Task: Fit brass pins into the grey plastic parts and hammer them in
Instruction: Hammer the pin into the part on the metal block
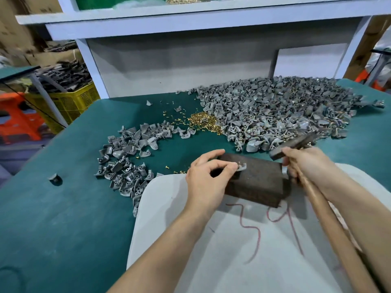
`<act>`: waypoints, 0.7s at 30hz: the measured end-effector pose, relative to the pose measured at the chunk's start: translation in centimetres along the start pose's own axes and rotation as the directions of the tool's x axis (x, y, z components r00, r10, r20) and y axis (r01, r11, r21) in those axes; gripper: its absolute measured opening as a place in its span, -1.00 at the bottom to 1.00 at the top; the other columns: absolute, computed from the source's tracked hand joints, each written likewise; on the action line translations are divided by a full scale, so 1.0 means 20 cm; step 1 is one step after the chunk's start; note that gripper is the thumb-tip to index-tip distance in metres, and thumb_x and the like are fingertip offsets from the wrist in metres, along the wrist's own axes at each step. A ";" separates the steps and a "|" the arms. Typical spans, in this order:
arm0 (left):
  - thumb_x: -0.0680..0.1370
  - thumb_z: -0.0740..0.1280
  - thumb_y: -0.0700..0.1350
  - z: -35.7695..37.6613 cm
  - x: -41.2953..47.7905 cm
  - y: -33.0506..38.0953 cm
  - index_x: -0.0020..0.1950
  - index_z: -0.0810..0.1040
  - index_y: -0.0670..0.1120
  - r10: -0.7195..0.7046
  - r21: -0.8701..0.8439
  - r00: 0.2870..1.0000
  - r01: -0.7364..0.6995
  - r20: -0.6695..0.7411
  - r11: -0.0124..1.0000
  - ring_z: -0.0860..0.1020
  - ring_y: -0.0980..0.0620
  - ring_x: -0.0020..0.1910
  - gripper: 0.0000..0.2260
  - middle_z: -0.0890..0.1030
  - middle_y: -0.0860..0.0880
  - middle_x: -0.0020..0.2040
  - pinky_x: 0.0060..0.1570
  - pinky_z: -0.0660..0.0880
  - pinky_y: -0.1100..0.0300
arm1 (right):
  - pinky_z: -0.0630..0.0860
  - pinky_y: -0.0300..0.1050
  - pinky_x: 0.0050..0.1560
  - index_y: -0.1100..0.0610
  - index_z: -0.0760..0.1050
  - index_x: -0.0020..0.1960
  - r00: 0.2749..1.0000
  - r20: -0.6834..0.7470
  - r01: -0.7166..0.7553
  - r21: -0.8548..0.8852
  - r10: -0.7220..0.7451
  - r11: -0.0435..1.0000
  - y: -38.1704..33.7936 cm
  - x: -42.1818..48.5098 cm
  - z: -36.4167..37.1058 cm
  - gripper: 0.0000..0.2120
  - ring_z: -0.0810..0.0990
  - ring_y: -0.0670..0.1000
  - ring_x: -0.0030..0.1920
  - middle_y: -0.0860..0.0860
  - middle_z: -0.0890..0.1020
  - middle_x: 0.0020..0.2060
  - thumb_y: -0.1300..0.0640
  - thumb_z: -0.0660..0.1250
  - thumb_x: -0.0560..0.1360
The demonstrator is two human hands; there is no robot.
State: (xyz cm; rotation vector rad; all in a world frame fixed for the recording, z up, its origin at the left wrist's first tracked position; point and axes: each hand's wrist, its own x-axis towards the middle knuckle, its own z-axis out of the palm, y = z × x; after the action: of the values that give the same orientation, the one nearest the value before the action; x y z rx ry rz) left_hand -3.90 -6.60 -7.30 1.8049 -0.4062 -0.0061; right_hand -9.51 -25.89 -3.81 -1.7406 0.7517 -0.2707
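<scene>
My left hand (pixel 208 176) pinches a small grey plastic part (pixel 241 166) and holds it on top of a dark brown block (pixel 259 182). My right hand (pixel 304 163) grips a wooden-handled hammer (pixel 330 218); its dark head (pixel 289 148) hovers blurred just above the block's far right corner. A heap of brass pins (pixel 203 121) lies on the green table behind the block. A big pile of grey parts (pixel 275 111) spreads to the right of the pins, and a smaller pile (pixel 127 155) lies to the left.
The block rests on a white board (pixel 243 250) with red scribbles at the table's near edge. One stray grey part (pixel 54 178) lies at the left. A white shelf frame (pixel 190 24) stands behind the piles. A yellow crate (pixel 69 100) sits off the table's left.
</scene>
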 end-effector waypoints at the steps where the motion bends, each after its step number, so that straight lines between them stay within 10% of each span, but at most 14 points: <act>1: 0.47 0.43 -0.03 0.00 0.00 0.00 -0.24 0.68 0.15 0.005 0.004 1.000 -0.005 0.001 1.000 0.39 0.18 0.27 -0.89 0.53 0.36 0.09 0.34 0.27 -0.04 | 0.35 -0.27 -0.54 0.23 0.42 -0.32 0.998 -0.036 0.043 -0.156 -0.049 0.987 0.03 0.02 0.00 -0.65 0.46 0.01 -0.57 0.06 0.48 -0.63 0.08 0.23 0.58; 4: 0.47 0.43 -0.03 0.00 0.00 0.00 -0.22 0.69 0.13 0.009 0.020 1.000 -0.009 -0.012 1.000 0.39 0.22 0.26 -0.90 0.54 0.35 0.10 0.35 0.26 0.00 | 0.30 -0.08 -0.30 0.18 0.41 -0.37 0.959 -0.164 0.082 -0.617 -0.230 0.782 0.05 0.04 -0.02 -0.61 0.53 0.21 -0.20 0.11 0.51 -0.42 -0.06 0.29 0.51; 12: 0.50 0.39 -0.08 0.01 -0.03 0.02 -0.19 0.63 0.09 0.128 0.039 0.991 -0.127 -0.035 0.991 0.44 0.24 0.18 -0.90 0.58 0.27 0.03 0.28 0.33 -0.03 | 0.32 0.06 0.22 0.27 0.40 0.25 0.681 -0.315 0.384 -0.614 -0.661 0.689 0.02 -0.04 -0.02 -0.56 0.41 0.25 0.15 0.20 0.38 0.16 0.12 0.38 0.45; 16: 0.51 0.29 0.00 0.02 -0.07 0.07 -0.15 0.53 0.13 0.254 0.024 0.967 -0.254 -0.023 0.967 0.55 0.25 -0.04 -0.94 0.62 0.25 -0.14 0.39 0.15 -0.10 | 0.45 -0.19 0.08 0.18 0.52 0.16 0.486 -0.162 0.770 -0.386 -0.859 0.508 -0.04 -0.13 0.03 -0.75 0.53 -0.01 0.02 0.01 0.54 0.00 0.22 0.34 0.48; 21: 0.49 0.28 0.01 0.03 -0.08 0.08 -0.17 0.51 0.16 0.240 0.030 0.970 -0.241 0.021 0.970 0.58 0.24 -0.10 -0.94 0.65 0.20 -0.19 0.42 0.10 -0.05 | 0.48 -0.30 -0.01 0.16 0.62 -0.03 0.490 0.191 0.869 -0.192 -0.851 0.457 0.01 -0.18 0.17 -0.85 0.59 -0.11 -0.11 -0.04 0.63 -0.15 0.22 0.33 0.43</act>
State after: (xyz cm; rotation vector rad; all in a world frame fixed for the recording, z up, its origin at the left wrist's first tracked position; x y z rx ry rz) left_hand -5.87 -7.00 -6.26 1.7780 -0.6386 0.1554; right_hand -10.47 -21.09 -4.38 -2.2745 -0.2728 -0.8334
